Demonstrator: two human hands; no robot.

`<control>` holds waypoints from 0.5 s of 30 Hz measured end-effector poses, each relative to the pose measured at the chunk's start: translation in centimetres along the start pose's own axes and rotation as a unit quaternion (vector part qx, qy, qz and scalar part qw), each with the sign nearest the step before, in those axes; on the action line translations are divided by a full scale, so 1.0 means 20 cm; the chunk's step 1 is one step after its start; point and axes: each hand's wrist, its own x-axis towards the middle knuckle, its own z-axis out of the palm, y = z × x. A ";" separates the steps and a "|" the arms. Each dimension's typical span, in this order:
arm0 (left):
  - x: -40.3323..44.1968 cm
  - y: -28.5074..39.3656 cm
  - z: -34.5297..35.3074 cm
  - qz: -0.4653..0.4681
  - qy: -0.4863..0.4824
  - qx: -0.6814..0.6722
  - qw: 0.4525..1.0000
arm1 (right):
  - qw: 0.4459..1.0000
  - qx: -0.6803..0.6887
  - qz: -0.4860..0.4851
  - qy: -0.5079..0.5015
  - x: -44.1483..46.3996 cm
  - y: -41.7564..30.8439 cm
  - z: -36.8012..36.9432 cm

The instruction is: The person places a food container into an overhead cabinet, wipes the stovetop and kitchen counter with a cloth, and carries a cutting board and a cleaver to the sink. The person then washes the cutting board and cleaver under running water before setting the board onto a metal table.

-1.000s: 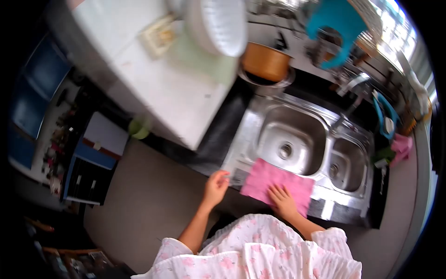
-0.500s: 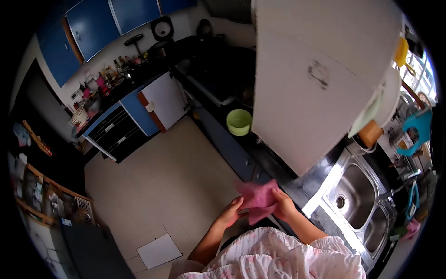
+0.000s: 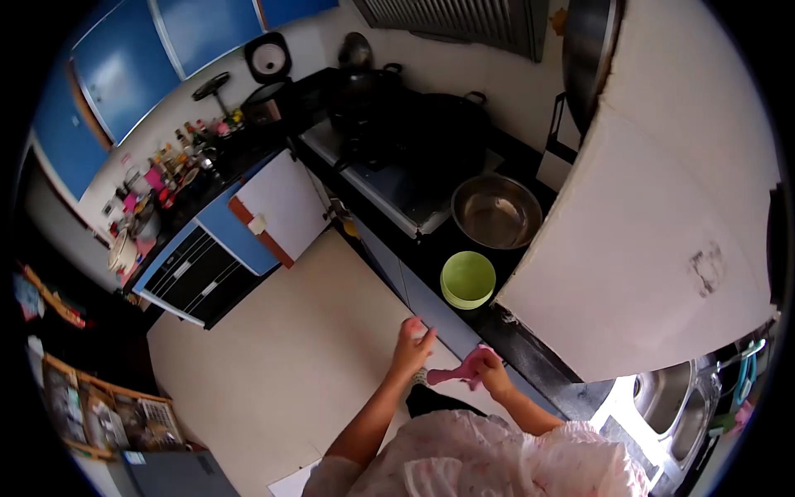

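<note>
two bare hands work ahead of the body: the right hand (image 3: 497, 381), bent downward, has its grip closed on one soft pink cloth (image 3: 465, 369), which hangs just off the front edge of the glossy black desk (image 3: 534, 346); the left hand (image 3: 411, 349) is raised beside it, grip loosely parted, fingers bent. at least one round light-green bowl (image 3: 469, 280) stands along that edge, one wide shiny metal basin (image 3: 495, 214) farther back.
</note>
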 end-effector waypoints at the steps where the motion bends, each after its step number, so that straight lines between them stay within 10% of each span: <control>1: 0.11 0.07 0.04 -0.036 -0.018 0.002 0.999 | 0.999 -0.016 -0.029 0.014 0.04 0.05 0.04; 15: 0.30 0.25 -0.61 0.029 -0.094 -0.035 0.995 | 0.998 -0.039 0.007 0.043 0.36 -0.13 0.32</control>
